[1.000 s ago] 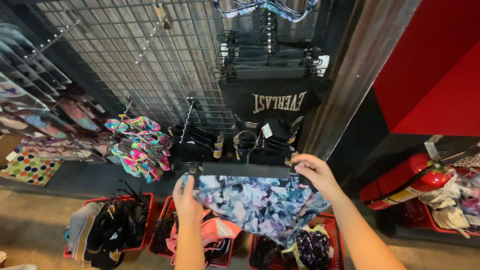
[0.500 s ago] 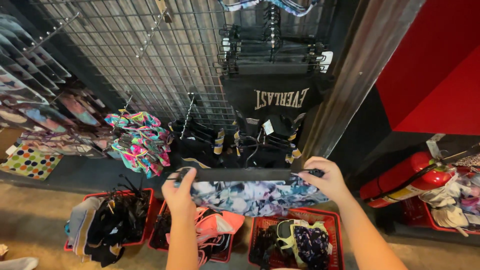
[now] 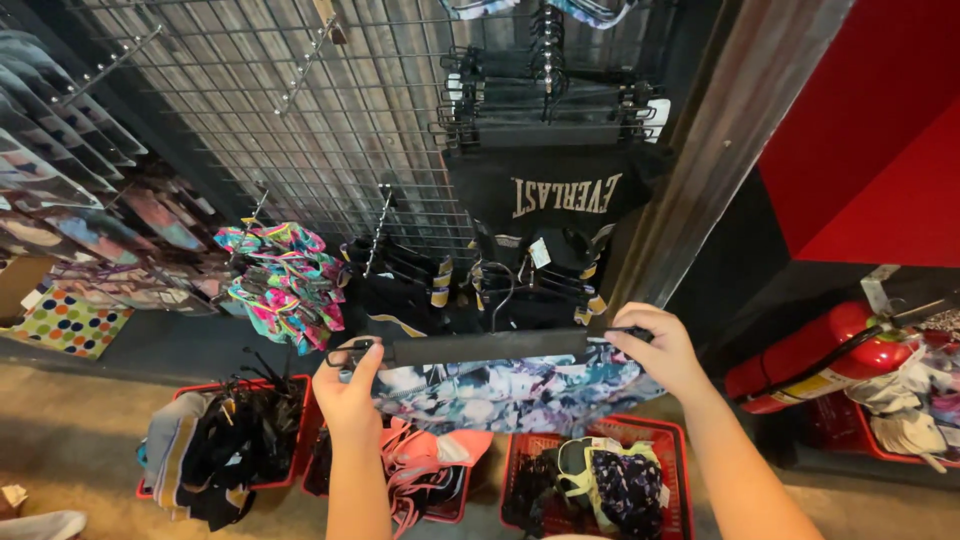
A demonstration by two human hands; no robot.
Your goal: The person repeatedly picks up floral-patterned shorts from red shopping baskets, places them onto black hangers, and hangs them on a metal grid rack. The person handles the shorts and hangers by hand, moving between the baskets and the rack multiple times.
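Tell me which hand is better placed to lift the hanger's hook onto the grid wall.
Probably the right hand: it grips the black hanger end close under the black garments hanging on the grid wall. The left hand grips the lower end.

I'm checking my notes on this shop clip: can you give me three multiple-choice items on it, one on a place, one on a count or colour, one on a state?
1. Where is the fire extinguisher?
A. At the right, lying low by the wall
B. Hung on the wire grid
C. In a basket

2. How many red baskets show on the floor?
A. One
B. Three
C. Six

3. How is the clip hanger with the blue floral garment held?
A. By one hand
B. At both ends, by the left hand and right hand
C. It hangs free

Answers: 1 A, it lies at the right edge; 2 B, three rims show; 3 B, a hand grips each end.
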